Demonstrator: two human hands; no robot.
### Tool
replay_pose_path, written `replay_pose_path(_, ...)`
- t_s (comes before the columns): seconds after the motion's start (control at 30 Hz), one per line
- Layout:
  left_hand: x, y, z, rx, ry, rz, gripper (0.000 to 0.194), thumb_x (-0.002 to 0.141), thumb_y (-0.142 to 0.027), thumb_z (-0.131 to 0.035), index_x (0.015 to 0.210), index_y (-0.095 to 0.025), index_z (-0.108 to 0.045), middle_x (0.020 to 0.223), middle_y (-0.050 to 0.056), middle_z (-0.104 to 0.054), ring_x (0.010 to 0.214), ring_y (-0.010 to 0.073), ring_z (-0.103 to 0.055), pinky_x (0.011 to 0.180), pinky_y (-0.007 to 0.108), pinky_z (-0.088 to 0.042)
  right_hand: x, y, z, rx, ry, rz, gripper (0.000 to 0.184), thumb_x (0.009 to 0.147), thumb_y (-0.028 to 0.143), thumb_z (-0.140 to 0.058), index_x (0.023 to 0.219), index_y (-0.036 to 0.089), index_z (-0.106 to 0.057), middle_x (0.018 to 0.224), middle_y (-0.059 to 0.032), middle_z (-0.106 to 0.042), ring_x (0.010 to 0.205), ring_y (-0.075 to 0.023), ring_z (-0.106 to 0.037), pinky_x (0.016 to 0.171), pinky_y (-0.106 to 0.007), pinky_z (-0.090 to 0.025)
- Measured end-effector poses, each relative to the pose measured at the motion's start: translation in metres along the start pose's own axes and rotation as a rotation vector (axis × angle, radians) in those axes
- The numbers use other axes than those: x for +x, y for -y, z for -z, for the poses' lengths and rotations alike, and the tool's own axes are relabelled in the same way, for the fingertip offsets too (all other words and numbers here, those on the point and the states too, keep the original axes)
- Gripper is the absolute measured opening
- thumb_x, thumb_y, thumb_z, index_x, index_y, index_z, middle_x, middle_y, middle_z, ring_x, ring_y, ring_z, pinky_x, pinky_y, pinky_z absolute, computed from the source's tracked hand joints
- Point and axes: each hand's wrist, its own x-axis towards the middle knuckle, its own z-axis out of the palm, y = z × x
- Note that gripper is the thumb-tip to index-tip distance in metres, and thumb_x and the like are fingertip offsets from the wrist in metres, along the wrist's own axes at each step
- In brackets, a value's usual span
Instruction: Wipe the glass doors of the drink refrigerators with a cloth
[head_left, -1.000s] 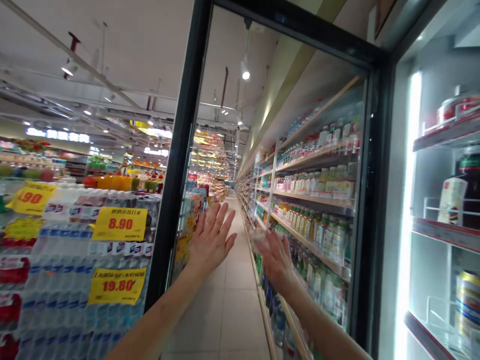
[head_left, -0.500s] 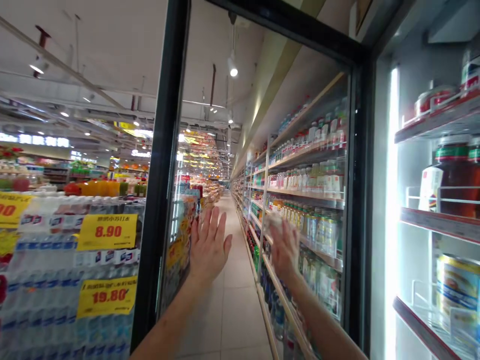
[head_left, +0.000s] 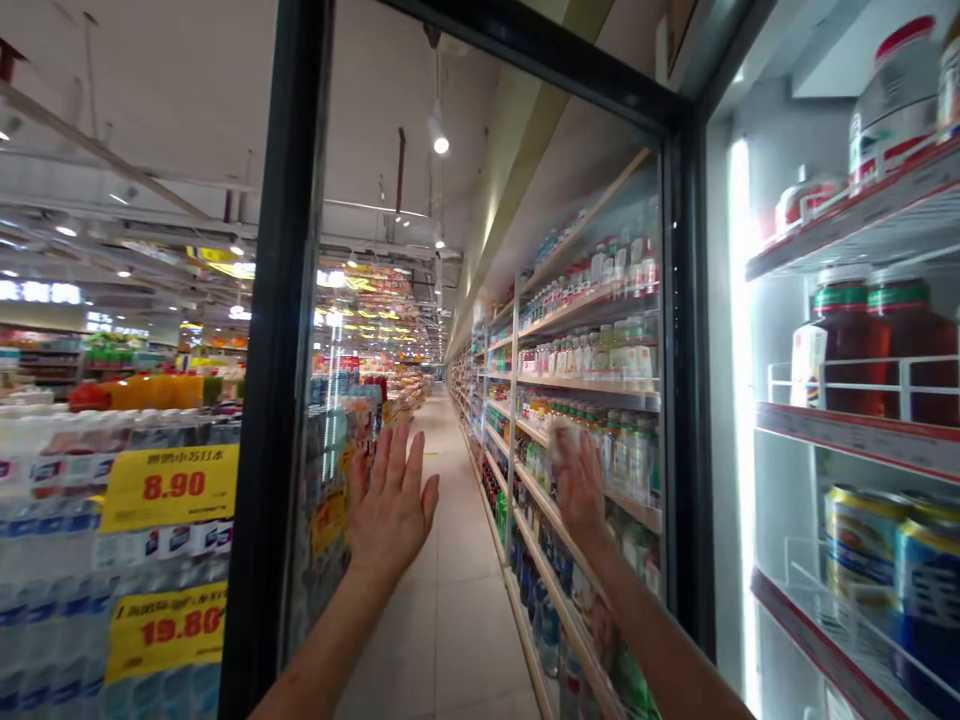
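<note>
A glass door (head_left: 480,300) in a black frame stands open before me. My left hand (head_left: 394,505) is raised with fingers stretched out, its palm towards the pane. To the right of it, my right hand (head_left: 583,495) is also up against or close to the glass, blurred by motion. A pale crumpled cloth (head_left: 562,440) shows at its fingertips, pressed towards the pane. Exact contact of either palm with the glass is hard to make out.
Right of the door, a lit fridge holds dark bottles (head_left: 851,340) and cans (head_left: 866,540) on wire-railed shelves (head_left: 847,440). Water packs (head_left: 52,590) with yellow price signs (head_left: 169,487) are stacked at left. Through the pane show an aisle floor (head_left: 457,540) and bottle shelves (head_left: 577,385).
My view has turned a little right, so the door and shelves sit further left. My right hand with the cloth has moved right across the pane, nearer the frame's right side.
</note>
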Motion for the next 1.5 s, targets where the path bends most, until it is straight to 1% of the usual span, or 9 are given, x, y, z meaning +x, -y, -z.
replay_pose_path(0.13, 0.001, -0.002, 0.000, -0.003, 0.006, -0.002, 0.066, 0.084, -0.029, -0.048, 0.141, -0.020, -0.016, 0.143, 0.011, -0.031, 0.134, 0.0242, -0.024, 0.110, 0.047, -0.012, 0.006, -0.050, 0.010, -0.094, -0.225, -0.441, 0.052, 0.086, 0.019, -0.030, 0.138, 0.013, -0.028, 0.143, -0.0186, -0.027, 0.135, -0.0301, -0.020, 0.103, -0.059, -0.027)
replay_pose_path(0.37, 0.001, 0.000, -0.003, 0.007, -0.011, -0.003, 0.065, 0.084, -0.028, -0.049, 0.141, -0.021, -0.019, 0.143, 0.011, -0.031, 0.134, 0.0235, -0.025, 0.109, 0.047, -0.014, -0.025, 0.039, -0.015, -0.041, 0.092, 0.014, 0.048, 0.086, 0.016, -0.037, 0.133, 0.028, -0.039, 0.146, -0.0072, -0.027, 0.134, -0.0261, -0.025, 0.105, -0.053, -0.027)
replay_pose_path(0.5, -0.001, 0.002, -0.004, 0.019, -0.006, -0.007, 0.065, 0.083, -0.028, -0.050, 0.141, -0.020, -0.019, 0.143, 0.011, -0.031, 0.134, 0.0236, -0.025, 0.109, 0.047, -0.014, -0.018, -0.005, -0.001, -0.072, -0.009, -0.144, 0.045, 0.087, 0.022, -0.037, 0.131, 0.023, -0.042, 0.142, -0.0103, -0.033, 0.134, -0.0261, -0.025, 0.105, -0.053, -0.027)
replay_pose_path(0.63, 0.000, 0.000, -0.004, 0.027, -0.009, -0.009, 0.065, 0.083, -0.029, -0.050, 0.140, -0.020, -0.020, 0.142, 0.011, -0.032, 0.134, 0.0233, -0.025, 0.110, 0.047, -0.013, 0.004, -0.060, 0.015, -0.117, -0.153, -0.356, 0.050, 0.089, 0.027, -0.028, 0.138, 0.012, -0.030, 0.148, -0.0177, -0.014, 0.137, -0.0289, -0.013, 0.104, -0.056, -0.026)
replay_pose_path(0.9, 0.000, -0.001, -0.004, -0.023, 0.025, 0.028, 0.066, 0.084, -0.032, -0.049, 0.141, -0.022, -0.017, 0.143, 0.011, -0.030, 0.134, 0.0239, -0.024, 0.110, 0.048, -0.013, 0.025, 0.016, -0.013, -0.072, -0.029, 0.061, 0.052, 0.087, 0.023, -0.040, 0.138, 0.025, -0.028, 0.141, -0.0099, -0.037, 0.135, -0.0232, -0.023, 0.105, -0.051, -0.026)
replay_pose_path(1.03, 0.000, 0.001, -0.003, -0.036, 0.031, 0.022, 0.067, 0.084, -0.030, -0.048, 0.141, -0.023, -0.014, 0.144, 0.010, -0.029, 0.134, 0.0234, -0.024, 0.110, 0.047, -0.012, 0.038, 0.001, -0.007, -0.055, 0.020, 0.088, 0.047, 0.087, 0.017, -0.037, 0.133, 0.026, -0.038, 0.136, -0.0082, -0.044, 0.133, -0.0202, -0.027, 0.106, -0.048, -0.028)
replay_pose_path(1.27, 0.001, 0.000, -0.002, -0.010, 0.016, 0.013, 0.066, 0.084, -0.029, -0.048, 0.141, -0.022, -0.014, 0.144, 0.010, -0.029, 0.134, 0.0237, -0.024, 0.110, 0.048, -0.012, 0.067, -0.079, 0.011, -0.114, -0.295, -0.482, 0.049, 0.085, 0.019, -0.031, 0.132, 0.012, -0.041, 0.140, -0.0160, -0.036, 0.133, -0.0247, -0.029, 0.105, -0.052, -0.028)
replay_pose_path(1.37, 0.001, 0.000, -0.003, -0.006, 0.021, 0.011, 0.066, 0.084, -0.029, -0.048, 0.141, -0.021, -0.016, 0.143, 0.010, -0.030, 0.134, 0.0236, -0.024, 0.110, 0.048, -0.012, 0.072, -0.033, -0.007, -0.083, -0.250, -0.395, 0.048, 0.085, 0.017, -0.031, 0.131, 0.015, -0.043, 0.141, -0.0129, -0.036, 0.133, -0.0229, -0.028, 0.107, -0.048, -0.028)
replay_pose_path(1.5, 0.000, 0.003, -0.004, 0.000, 0.014, -0.003, 0.065, 0.084, -0.027, -0.048, 0.141, -0.021, -0.016, 0.143, 0.011, -0.030, 0.135, 0.0228, -0.022, 0.109, 0.047, -0.013, 0.052, 0.054, -0.033, 0.033, 0.033, 0.169, 0.043, 0.085, 0.013, -0.037, 0.123, 0.027, -0.051, 0.140, -0.0037, -0.040, 0.135, -0.0203, -0.023, 0.108, -0.045, -0.026)
